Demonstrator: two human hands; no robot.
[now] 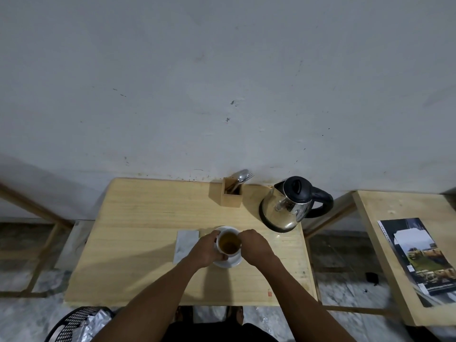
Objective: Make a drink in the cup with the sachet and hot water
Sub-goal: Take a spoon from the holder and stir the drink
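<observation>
Mid-table (138,218) | L hand (206,250) grip wraps cup (229,243) | R hand (254,245) grip pinches rim | kettle (286,206) near R edge

the cup (229,243) holds brown liquid and stands on a white saucer (228,262) near the middle of the wooden worktop (148,218). the left hand (206,250) wraps its side at 9 o'clock; the right hand (254,245) touches its rim at 3 o'clock. a silver sachet (185,246) lies just left. the kettle (288,206) stands at 1 o'clock, a cutlery box (228,195) at 12.
</observation>
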